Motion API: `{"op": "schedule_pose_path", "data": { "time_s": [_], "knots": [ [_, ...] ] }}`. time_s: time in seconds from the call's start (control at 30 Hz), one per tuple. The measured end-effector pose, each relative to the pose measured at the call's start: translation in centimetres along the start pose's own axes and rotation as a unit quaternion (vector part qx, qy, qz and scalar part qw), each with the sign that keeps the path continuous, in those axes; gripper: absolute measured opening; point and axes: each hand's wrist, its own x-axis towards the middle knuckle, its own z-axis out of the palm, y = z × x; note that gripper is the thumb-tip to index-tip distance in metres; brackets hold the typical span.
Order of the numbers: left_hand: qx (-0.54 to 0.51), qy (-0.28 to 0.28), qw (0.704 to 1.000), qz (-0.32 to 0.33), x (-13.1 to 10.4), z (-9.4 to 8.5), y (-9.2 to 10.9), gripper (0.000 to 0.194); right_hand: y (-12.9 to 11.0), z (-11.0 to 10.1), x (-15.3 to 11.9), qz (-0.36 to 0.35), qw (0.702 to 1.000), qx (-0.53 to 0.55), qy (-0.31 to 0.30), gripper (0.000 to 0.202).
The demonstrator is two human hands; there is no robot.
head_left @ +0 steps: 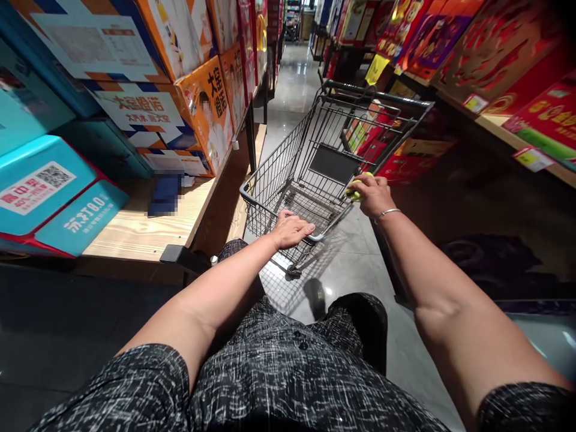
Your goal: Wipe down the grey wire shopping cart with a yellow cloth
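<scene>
A grey wire shopping cart (279, 174) stands in the aisle just ahead, its handle at the far end and its near rim towards me. My left hand (291, 231) is closed over that near rim. Under the fingers of my right hand (375, 195) is a yellow cloth (355, 191), bunched against the cart's right side rail; part of it is hidden by the hand. A dark panel (333, 164) is fixed to the far end of the basket, whose wire floor shows through the mesh.
Stacked orange cartons (204, 114) and a turquoise box (58, 192) sit on a wooden shelf (148, 237) at left. Red gift boxes (546, 111) line the right shelf, with price tags (533, 158) along its edge. Grey shiny floor (294, 75) runs down the aisle.
</scene>
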Motion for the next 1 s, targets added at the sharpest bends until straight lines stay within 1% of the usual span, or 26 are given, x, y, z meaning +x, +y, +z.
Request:
{"op": "schedule_pose_path", "data": {
  "time_s": [0.07, 0.13, 0.2, 0.27, 0.33, 0.4, 0.43, 0.5, 0.57, 0.63, 0.73, 0.8, 0.87, 0.93, 1.0],
  "knots": [
    [-0.008, 0.002, 1.0, -0.008, -0.1, -0.4, -0.4, 0.062, -1.1, 0.0, 0.1, 0.002, 1.0, -0.006, -0.011, 0.03],
    [-0.016, 0.006, 1.0, -0.014, -0.2, -0.9, -1.0, 0.066, -3.3, 0.2, -0.9, -0.01, 1.0, 0.003, -0.012, 0.034],
    [-0.02, 0.009, 0.999, -0.022, -0.2, -1.4, -1.6, 0.07, -6.1, 0.7, -2.8, -0.029, 0.999, 0.032, 0.003, 0.04],
    [-0.021, 0.007, 0.999, -0.034, -0.2, -1.8, -2.1, 0.074, -9.2, 1.5, -5.4, -0.047, 0.995, 0.076, 0.036, 0.047],
    [-0.02, 0.0, 0.999, -0.044, -0.1, -2.2, -2.6, 0.077, -12.2, 3.0, -8.2, -0.048, 0.99, 0.111, 0.076, 0.05],
    [-0.019, -0.007, 0.999, -0.046, 0.1, -2.4, -2.9, 0.08, -14.9, 5.0, -10.9, -0.022, 0.987, 0.121, 0.106, 0.046],
    [-0.02, -0.009, 0.999, -0.045, 0.1, -2.4, -3.0, 0.081, -16.0, 6.0, -12.0, -0.001, 0.987, 0.117, 0.112, 0.043],
    [-0.024, -0.012, 0.999, -0.043, 0.3, -2.5, -3.1, 0.083, -17.6, 8.1, -13.7, 0.043, 0.988, 0.105, 0.103, 0.041],
    [-0.026, -0.015, 0.999, -0.042, 0.4, -2.6, -3.1, 0.084, -18.3, 9.8, -14.9, 0.076, 0.989, 0.1, 0.077, 0.043],
    [-0.029, -0.018, 0.999, -0.042, 0.5, -2.8, -3.3, 0.083, -18.2, 11.2, -15.7, 0.077, 0.99, 0.101, 0.054, 0.045],
    [-0.036, -0.022, 0.998, -0.043, 0.7, -3.1, -3.6, 0.082, -17.6, 13.1, -17.1, 0.017, 0.995, 0.099, 0.017, 0.044],
    [-0.033, -0.028, 0.998, -0.043, 0.9, -3.2, -4.0, 0.082, -17.3, 14.4, -18.1, -0.031, 0.996, 0.082, -0.033, 0.039],
    [-0.027, -0.037, 0.998, -0.043, 1.2, -3.4, -4.3, 0.081, -17.1, 15.5, -18.8, -0.061, 0.993, 0.057, -0.086, 0.035],
    [-0.023, -0.043, 0.998, -0.049, 1.5, -3.5, -4.8, 0.08, -17.1, 16.1, -18.9, -0.078, 0.99, 0.042, -0.114, 0.032],
    [-0.017, -0.047, 0.997, -0.064, 1.9, -3.8, -5.4, 0.078, -17.0, 15.9, -18.1, -0.092, 0.988, 0.039, -0.117, 0.031]
  ]
}}
